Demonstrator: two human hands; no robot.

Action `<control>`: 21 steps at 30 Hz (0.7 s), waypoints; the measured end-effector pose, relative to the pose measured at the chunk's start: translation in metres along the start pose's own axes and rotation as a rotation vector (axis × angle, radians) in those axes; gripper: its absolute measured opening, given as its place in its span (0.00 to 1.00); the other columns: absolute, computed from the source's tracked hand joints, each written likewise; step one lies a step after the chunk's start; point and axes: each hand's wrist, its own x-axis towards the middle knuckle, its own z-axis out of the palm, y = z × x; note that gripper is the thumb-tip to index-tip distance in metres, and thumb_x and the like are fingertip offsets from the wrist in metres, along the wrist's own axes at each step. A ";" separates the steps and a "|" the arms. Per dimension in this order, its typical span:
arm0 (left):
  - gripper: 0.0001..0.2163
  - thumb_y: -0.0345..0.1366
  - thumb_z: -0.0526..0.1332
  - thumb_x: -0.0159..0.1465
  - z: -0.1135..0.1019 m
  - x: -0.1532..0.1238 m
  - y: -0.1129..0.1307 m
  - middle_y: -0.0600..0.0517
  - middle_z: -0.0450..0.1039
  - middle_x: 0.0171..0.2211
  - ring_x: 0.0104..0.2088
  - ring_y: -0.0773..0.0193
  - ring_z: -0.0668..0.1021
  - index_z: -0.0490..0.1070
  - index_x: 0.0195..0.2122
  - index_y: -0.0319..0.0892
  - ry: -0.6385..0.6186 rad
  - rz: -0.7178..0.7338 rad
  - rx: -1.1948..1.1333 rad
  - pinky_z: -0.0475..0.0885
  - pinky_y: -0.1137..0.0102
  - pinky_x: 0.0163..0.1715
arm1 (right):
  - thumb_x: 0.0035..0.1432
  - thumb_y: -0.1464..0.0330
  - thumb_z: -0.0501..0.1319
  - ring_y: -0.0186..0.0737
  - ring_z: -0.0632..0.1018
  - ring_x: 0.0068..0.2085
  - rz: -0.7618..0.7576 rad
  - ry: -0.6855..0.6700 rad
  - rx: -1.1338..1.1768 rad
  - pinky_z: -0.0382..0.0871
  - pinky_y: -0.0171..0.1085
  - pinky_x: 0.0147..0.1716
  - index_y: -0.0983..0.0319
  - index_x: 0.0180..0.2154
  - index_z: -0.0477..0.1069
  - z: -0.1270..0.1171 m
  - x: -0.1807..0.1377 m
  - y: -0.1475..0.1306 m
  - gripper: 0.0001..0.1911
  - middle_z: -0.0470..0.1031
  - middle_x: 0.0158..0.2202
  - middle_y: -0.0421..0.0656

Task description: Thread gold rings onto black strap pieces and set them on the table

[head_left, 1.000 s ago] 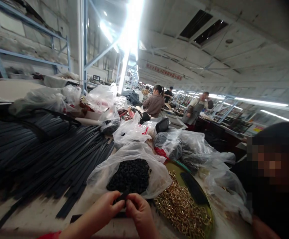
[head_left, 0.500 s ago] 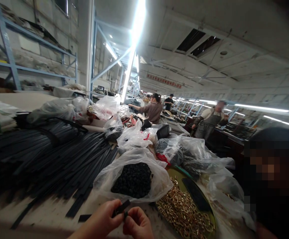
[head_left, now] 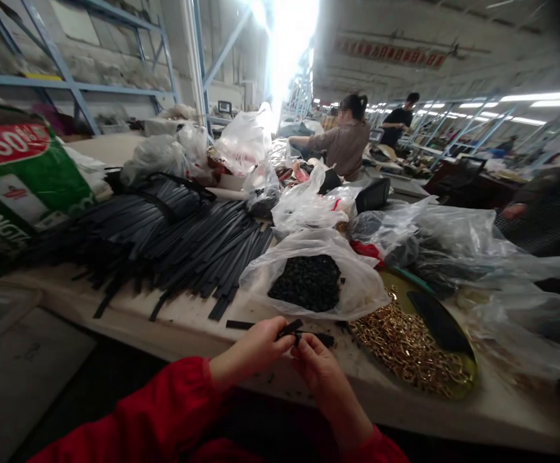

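Note:
My left hand [head_left: 259, 347] is closed on a flat black strap [head_left: 290, 326], whose short end sticks up past my fingers. My right hand [head_left: 316, 360] pinches a small dark piece [head_left: 298, 337] against the strap; its exact kind is too small to make out. Both hands are almost touching, above the table's front edge. Just beyond them lies an open plastic bag [head_left: 366, 292] full of small black pieces [head_left: 306, 281]. To its right stands a yellow-green tray [head_left: 470, 360] heaped with gold-coloured metal buckles [head_left: 405, 341].
A large pile of black straps [head_left: 202, 257] covers the table [head_left: 135, 308] at left. Behind it is a green and red bag [head_left: 24, 173]. Several clear plastic bags [head_left: 448, 231] crowd the back and right. A person [head_left: 344, 141] works farther off.
My view has tilted down and turned left, bringing my red sleeves and the green bag into sight. Both hands stay together at the strap, in much the same pose.

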 end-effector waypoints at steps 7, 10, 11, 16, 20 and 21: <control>0.12 0.37 0.48 0.62 -0.010 -0.001 0.005 0.53 0.68 0.24 0.25 0.66 0.69 0.67 0.28 0.41 -0.031 0.005 0.062 0.53 0.73 0.23 | 0.41 0.67 0.69 0.30 0.73 0.30 0.081 0.032 0.266 0.66 0.29 0.28 0.60 0.31 0.71 0.003 0.007 -0.004 0.13 0.73 0.30 0.37; 0.12 0.37 0.48 0.62 -0.005 -0.006 0.007 0.53 0.69 0.23 0.24 0.66 0.69 0.68 0.28 0.41 -0.022 -0.038 0.136 0.51 0.73 0.22 | 0.43 0.64 0.68 0.31 0.72 0.30 0.026 0.048 0.156 0.65 0.30 0.29 0.59 0.31 0.69 0.003 0.008 0.000 0.12 0.72 0.29 0.37; 0.12 0.37 0.48 0.61 -0.004 -0.008 0.007 0.52 0.70 0.23 0.24 0.66 0.69 0.69 0.28 0.41 -0.030 -0.043 0.145 0.51 0.73 0.22 | 0.45 0.63 0.67 0.31 0.71 0.30 -0.015 0.057 0.071 0.64 0.30 0.29 0.59 0.30 0.69 0.002 0.007 0.001 0.11 0.71 0.28 0.36; 0.14 0.38 0.48 0.61 -0.007 -0.012 0.005 0.53 0.71 0.23 0.23 0.68 0.68 0.72 0.29 0.40 -0.173 -0.030 0.045 0.52 0.74 0.20 | 0.46 0.61 0.65 0.31 0.67 0.28 -0.227 0.000 -0.375 0.60 0.30 0.30 0.62 0.26 0.67 -0.007 0.002 -0.001 0.12 0.67 0.25 0.36; 0.15 0.38 0.48 0.61 -0.009 -0.015 0.005 0.56 0.70 0.24 0.24 0.69 0.68 0.72 0.30 0.39 -0.257 0.014 -0.140 0.55 0.77 0.22 | 0.46 0.60 0.65 0.31 0.67 0.28 -0.130 -0.044 -0.342 0.60 0.31 0.30 0.60 0.33 0.68 -0.011 -0.002 -0.005 0.14 0.66 0.25 0.35; 0.15 0.37 0.48 0.61 -0.008 -0.016 0.007 0.56 0.70 0.24 0.24 0.69 0.68 0.73 0.29 0.39 -0.257 0.018 -0.156 0.55 0.77 0.22 | 0.47 0.60 0.65 0.31 0.68 0.28 -0.105 -0.066 -0.337 0.60 0.31 0.30 0.60 0.36 0.69 -0.010 -0.003 -0.005 0.15 0.67 0.25 0.36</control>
